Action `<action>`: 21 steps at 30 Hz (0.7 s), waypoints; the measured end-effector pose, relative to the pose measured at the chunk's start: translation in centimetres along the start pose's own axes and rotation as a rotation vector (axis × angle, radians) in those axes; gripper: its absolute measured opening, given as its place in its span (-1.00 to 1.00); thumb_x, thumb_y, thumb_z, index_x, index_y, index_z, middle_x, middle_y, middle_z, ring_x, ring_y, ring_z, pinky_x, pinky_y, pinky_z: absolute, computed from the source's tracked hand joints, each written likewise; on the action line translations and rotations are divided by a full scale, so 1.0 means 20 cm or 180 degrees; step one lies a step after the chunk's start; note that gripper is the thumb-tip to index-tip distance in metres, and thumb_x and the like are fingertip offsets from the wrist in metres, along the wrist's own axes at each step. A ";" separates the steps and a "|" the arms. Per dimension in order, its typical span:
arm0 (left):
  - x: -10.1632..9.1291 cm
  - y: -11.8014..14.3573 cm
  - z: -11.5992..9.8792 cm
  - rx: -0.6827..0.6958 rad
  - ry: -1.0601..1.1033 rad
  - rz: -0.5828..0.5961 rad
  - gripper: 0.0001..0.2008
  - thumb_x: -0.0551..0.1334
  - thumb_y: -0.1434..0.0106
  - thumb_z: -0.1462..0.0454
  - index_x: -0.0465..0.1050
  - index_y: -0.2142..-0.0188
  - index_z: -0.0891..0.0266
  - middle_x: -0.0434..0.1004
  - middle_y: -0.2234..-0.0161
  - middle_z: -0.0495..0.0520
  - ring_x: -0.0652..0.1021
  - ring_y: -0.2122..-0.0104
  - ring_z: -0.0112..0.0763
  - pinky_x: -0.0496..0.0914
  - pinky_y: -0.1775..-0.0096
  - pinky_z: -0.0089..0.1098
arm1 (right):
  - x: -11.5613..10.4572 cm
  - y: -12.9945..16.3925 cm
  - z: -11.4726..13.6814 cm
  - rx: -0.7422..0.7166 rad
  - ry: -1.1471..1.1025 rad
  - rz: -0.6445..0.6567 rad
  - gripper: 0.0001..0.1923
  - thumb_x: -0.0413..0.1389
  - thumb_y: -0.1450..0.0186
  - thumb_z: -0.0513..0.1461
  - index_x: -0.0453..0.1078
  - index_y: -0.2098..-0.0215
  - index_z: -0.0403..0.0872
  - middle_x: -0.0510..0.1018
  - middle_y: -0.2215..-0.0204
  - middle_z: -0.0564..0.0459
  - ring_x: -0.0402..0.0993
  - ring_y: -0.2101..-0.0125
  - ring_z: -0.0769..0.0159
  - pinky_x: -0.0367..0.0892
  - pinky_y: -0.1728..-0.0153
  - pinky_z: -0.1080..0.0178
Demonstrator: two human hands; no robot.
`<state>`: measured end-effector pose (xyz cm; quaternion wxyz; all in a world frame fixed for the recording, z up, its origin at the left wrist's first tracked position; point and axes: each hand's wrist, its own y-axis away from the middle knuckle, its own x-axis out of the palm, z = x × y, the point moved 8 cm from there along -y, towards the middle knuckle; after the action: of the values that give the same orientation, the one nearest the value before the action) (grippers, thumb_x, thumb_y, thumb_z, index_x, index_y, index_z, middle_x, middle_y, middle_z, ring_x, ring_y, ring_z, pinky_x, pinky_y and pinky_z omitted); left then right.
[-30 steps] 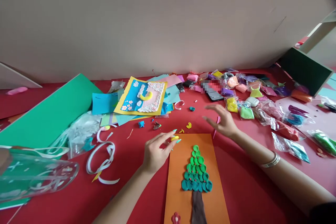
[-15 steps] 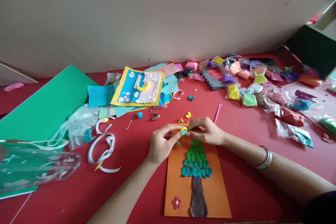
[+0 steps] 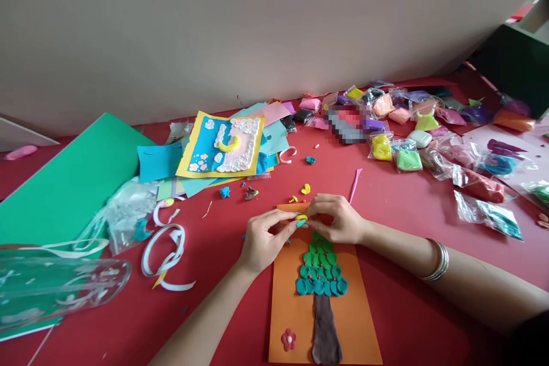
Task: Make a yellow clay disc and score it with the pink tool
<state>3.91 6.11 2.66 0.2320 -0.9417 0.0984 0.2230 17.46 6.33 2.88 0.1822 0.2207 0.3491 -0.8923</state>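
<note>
Between the fingertips of both hands is a small piece of yellow clay (image 3: 302, 218). My left hand (image 3: 265, 237) pinches it from the left, thumb and finger closed on it. From the right, my right hand (image 3: 338, 218) grips its other side with bent fingers. Both hands hover over the top of an orange sheet (image 3: 291, 309). On that sheet a clay tree has a brown trunk (image 3: 326, 329) and rows of green and teal discs (image 3: 319, 274) with small red dots. A red clay flower (image 3: 289, 339) lies at lower left. The hands cover the treetop.
Yellow clay scraps (image 3: 305, 189) and a pink modelling tool (image 3: 355, 186) lie beyond the hands. Several clay packets (image 3: 381, 147) spread across the right. At left are a decorated card (image 3: 189, 151), curled white strips (image 3: 163, 254), a clear plastic cup (image 3: 94, 286) and a green board (image 3: 81, 177).
The yellow piece has turned slightly between the fingertips and looks flatter. Both hands keep hold of it in nearly the same spot. The camera view has shifted a little.
</note>
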 end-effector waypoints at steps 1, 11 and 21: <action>0.00 0.00 -0.02 0.0167 -0.0151 -0.0020 -0.85 0.27 -0.20 0.24 0.54 0.33 0.29 0.55 0.51 0.02 0.49 0.63 -0.53 0.41 0.59 -0.55 | 0.00 0.00 0.00 0.0048 -0.0016 -0.0003 -0.89 0.07 -0.25 -0.28 0.43 0.38 -0.12 0.49 0.52 0.00 0.37 0.50 0.37 0.31 0.47 0.32; 0.01 0.01 -0.18 0.1332 -0.1204 -0.0124 -0.88 0.17 -0.29 0.32 0.46 0.33 0.30 0.56 0.50 0.03 0.53 0.55 -0.52 0.38 0.47 -0.54 | 0.00 -0.01 0.00 0.0164 -0.0021 0.0095 -0.96 0.13 -0.16 -0.30 0.41 0.39 -0.13 0.48 0.48 0.02 0.37 0.48 0.37 0.31 0.45 0.32; 0.04 0.02 -0.16 0.1284 -0.1293 0.0058 -0.90 0.17 -0.29 0.29 0.43 0.33 0.27 0.54 0.49 0.01 0.53 0.53 -0.51 0.39 0.45 -0.53 | 0.05 -0.02 -0.02 0.0107 -0.0098 0.0556 -0.84 0.11 -0.25 -0.20 0.43 0.43 -0.12 0.52 0.50 0.00 0.37 0.45 0.34 0.32 0.36 0.28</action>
<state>5.59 4.22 4.66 0.4276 -0.8117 0.1007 0.3851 16.56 6.68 2.40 0.2609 0.2395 0.3107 -0.8821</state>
